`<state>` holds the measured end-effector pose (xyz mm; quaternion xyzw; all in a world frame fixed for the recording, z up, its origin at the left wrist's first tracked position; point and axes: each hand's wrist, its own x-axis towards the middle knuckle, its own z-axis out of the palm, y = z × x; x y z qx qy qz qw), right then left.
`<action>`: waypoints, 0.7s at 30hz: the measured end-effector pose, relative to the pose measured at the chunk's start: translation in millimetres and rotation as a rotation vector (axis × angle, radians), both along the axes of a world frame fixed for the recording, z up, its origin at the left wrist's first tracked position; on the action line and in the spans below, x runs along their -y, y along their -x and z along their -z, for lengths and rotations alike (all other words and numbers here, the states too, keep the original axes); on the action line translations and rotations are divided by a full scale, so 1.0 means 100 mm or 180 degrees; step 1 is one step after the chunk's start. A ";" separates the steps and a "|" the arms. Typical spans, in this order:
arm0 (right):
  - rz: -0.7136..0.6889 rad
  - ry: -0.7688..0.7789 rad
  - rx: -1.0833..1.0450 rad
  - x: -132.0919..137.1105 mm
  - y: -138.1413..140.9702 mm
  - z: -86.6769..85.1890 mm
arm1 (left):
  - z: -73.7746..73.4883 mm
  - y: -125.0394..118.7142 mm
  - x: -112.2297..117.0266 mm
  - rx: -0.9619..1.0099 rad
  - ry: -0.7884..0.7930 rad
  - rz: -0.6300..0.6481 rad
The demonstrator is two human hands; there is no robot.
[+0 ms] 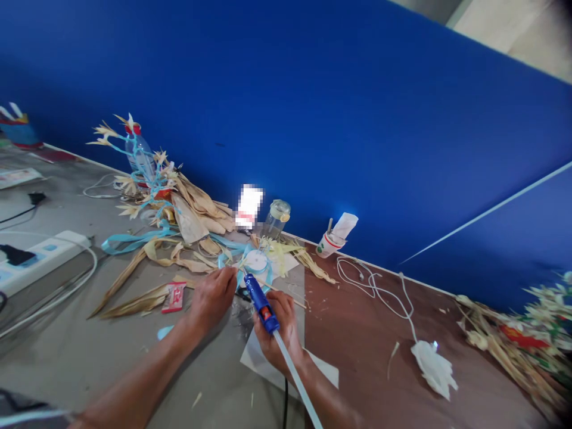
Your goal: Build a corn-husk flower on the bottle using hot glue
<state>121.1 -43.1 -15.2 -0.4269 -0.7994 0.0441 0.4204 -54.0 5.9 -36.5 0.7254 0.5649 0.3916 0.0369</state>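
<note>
My right hand [282,325] is wrapped round a blue hot glue gun [261,304]. A long whitish glue stick [297,381] runs out of its back end towards me, and its nozzle points away, up and left. Close to the nozzle, my left hand [214,301] is closed in a pinch; what sits between its fingertips is too small to make out. Just beyond both hands lie a white ribbon spool [256,260] and light blue ribbon [134,239]. Left of my left hand are a red and pink packet [174,297] and dried husk strips [134,302].
Husks [201,202] are heaped by a plastic bottle [140,152] holding husk flowers. A glass jar [277,217] and paper cup [329,243] stand along the blue partition [286,107]. A power strip [44,256] lies left; a white cable [379,289] and crumpled tissue [433,366] lie right.
</note>
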 end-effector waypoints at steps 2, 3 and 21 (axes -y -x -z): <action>-0.0036 0.0023 -0.0023 -0.01 0.01 -0.01 | 0.00 0.00 0.00 0.0002 0.0014 0.0006; -0.0036 0.0030 -0.0043 -0.01 0.01 0.00 | 0.00 0.00 0.00 0.0008 0.0027 0.0023; 0.0048 0.0155 0.0198 -0.01 0.01 0.09 | -0.03 0.02 0.03 -0.0232 0.0038 0.0270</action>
